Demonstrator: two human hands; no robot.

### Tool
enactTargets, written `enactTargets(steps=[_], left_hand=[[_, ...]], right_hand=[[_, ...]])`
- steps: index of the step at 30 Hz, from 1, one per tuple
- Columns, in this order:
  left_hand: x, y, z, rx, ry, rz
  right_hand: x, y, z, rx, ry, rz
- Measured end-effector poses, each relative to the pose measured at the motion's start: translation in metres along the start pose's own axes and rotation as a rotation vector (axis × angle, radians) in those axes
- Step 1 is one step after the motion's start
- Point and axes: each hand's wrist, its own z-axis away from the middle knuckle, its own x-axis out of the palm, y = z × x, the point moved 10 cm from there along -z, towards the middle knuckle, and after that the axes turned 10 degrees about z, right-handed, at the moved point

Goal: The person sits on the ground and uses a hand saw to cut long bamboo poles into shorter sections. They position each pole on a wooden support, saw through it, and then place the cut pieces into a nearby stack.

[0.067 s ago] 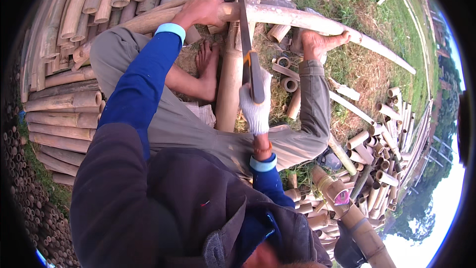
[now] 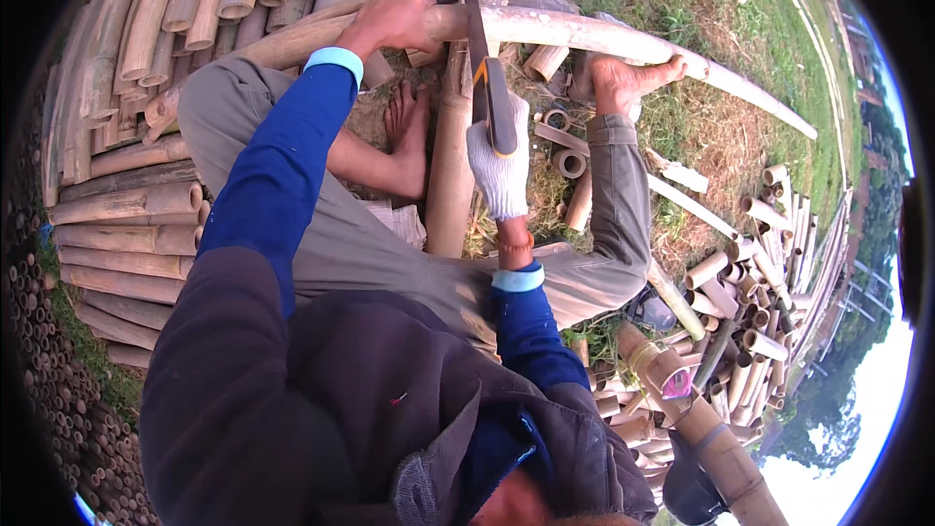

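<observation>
I sit on the ground with a long pale bamboo pole (image 2: pixel 623 39) lying across in front of me. My bare left hand (image 2: pixel 394 21) grips the pole near its left part. My right hand (image 2: pixel 500 164), in a white knit glove, holds the yellow-and-black handle of a hand saw (image 2: pixel 479 49); its blade runs away from me and crosses the pole. My bare right foot (image 2: pixel 628 78) rests against the pole to the right of the blade. A thicker bamboo piece (image 2: pixel 448 175) lies lengthwise under the pole between my legs.
Stacked bamboo poles (image 2: pixel 127 205) fill the left side and the top left. Short cut bamboo sections (image 2: pixel 750 282) and rings (image 2: pixel 568 162) lie scattered on the grass at the right. My left foot (image 2: pixel 407 122) is tucked beside the thick piece.
My gloved right hand and the saw have moved forward, away from my body. The left hand stays on the pole.
</observation>
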Motion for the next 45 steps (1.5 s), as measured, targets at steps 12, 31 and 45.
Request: enactTargets(steps=[12,31,45], left_hand=[[0.007,-0.019,-0.022,0.026,-0.063,-0.004],[-0.006,-0.012,-0.023,0.027,-0.058,0.066],[-0.001,-0.016,-0.026,0.055,-0.12,0.106]], right_hand=[[-0.081,-0.025,0.228,0.422,-0.186,-0.043],[-0.086,-0.032,0.228,0.242,-0.187,0.098],[0.003,0.013,0.045,0.204,-0.071,-0.158]])
